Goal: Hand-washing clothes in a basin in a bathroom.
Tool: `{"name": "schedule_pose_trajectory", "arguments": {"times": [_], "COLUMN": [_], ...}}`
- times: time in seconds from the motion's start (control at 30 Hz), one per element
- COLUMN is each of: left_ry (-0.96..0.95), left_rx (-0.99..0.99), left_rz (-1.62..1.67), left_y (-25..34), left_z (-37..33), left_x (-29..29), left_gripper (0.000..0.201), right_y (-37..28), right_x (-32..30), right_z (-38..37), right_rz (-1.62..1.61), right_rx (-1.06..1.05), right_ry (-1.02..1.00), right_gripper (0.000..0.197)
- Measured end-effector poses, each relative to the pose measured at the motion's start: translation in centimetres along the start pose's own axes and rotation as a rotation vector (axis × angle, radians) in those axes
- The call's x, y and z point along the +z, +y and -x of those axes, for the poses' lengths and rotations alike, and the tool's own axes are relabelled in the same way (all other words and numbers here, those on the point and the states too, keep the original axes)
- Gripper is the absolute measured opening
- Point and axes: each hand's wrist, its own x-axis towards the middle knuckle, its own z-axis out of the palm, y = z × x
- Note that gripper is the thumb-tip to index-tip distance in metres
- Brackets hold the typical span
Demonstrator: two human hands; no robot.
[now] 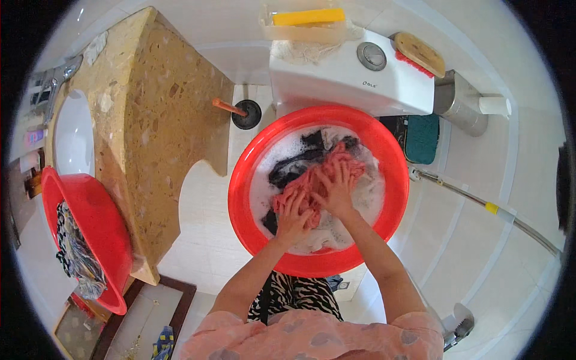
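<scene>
A pink garment (327,174) lies bunched on top of the wash in a large red basin (240,198) of sudsy water. My left hand (294,217) rests on the garment's near left part, fingers apart and bent a little into the folds. Higher and to the right, my right hand (337,191) presses on the same cloth with its fingers spread. Dark wet clothes (291,168) show beyond the pink one, and pale cloth (327,237) sits in the foam nearest me. The fingertips are partly sunk in the folds.
Behind the basin stands a white toilet tank (348,72) with a wooden scrub brush (420,53) on it. A plunger (246,114) is on the floor beside a stone counter (174,102). Another red basin (102,222) with clothes is at left. A pole (474,198) lies right.
</scene>
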Motion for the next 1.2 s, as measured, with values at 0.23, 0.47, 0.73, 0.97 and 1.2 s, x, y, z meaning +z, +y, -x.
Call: {"name": "schedule_pose_trajectory", "arguments": {"times": [0.23, 0.47, 0.73, 0.97, 1.2], "left_ry": [0.024, -0.119, -0.478, -0.460, 0.057], "left_rx": [-0.307, -0.437, -0.470, -0.699, -0.493], "left_rz": [-0.039, -0.025, 0.218, 0.096, 0.184], "left_y": [1.5, -6.9, -4.5, -7.1, -1.1], "left_z": [-4.6, -3.4, -8.4, -8.2, -2.8], "left_x": [0.9, 11.6, 9.0, 8.4, -2.0], "left_gripper": [0.078, 0.050, 0.039, 0.057, 0.057], "right_y": [3.6, -5.3, 0.8, -0.4, 8.0], "right_x": [6.1, 5.6, 9.5, 7.5, 2.3], "right_z": [1.9, 8.3, 4.2, -1.5, -4.1], "right_rz": [0.183, -0.241, -0.129, -0.358, -0.283], "right_rx": [0.252, 0.070, 0.097, 0.305, 0.247], "right_ry": [-0.027, 0.127, 0.057, -0.338, 0.001], "right_gripper": [0.048, 0.020, 0.013, 0.033, 0.028]}}
